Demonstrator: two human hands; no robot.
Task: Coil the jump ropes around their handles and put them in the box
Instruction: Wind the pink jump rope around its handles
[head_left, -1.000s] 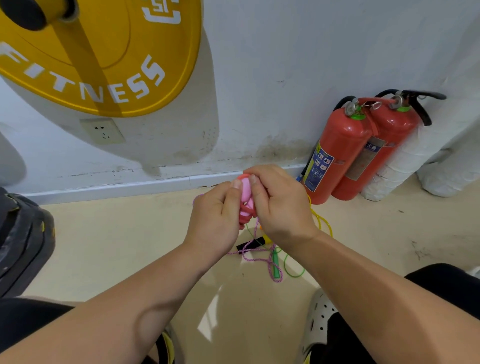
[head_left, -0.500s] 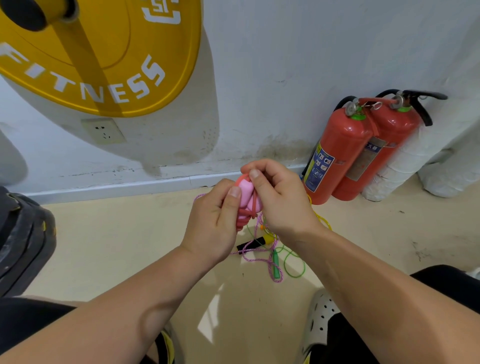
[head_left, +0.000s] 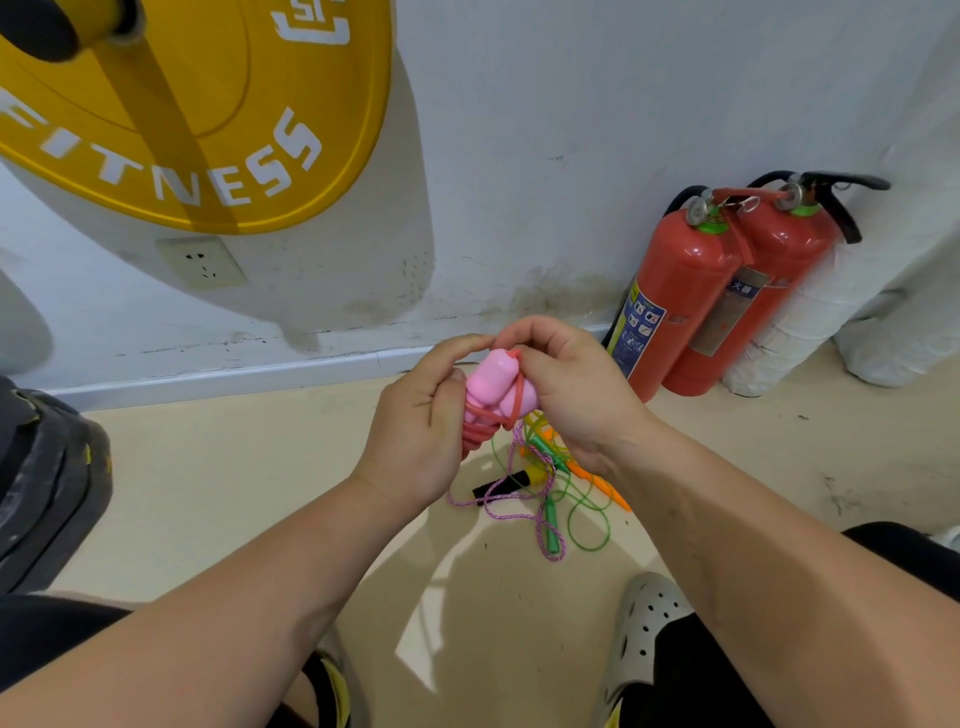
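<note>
One yellow plate (head_left: 182, 130) filled the upper left against the wall. Two red extinguishers (head_left: 680, 301) stood at the right by the same wall. The left hand (head_left: 415, 436) and right hand (head_left: 576, 400) met above the floor, over a loose tangle of ropes (head_left: 549, 514), purple, green and orange. The pink handles (head_left: 491, 382) sat between the hands, with the left fingers curled round them. The red rope (head_left: 513, 400) was wound about them, and the right thumb and fingers pinched it near the top.
</note>
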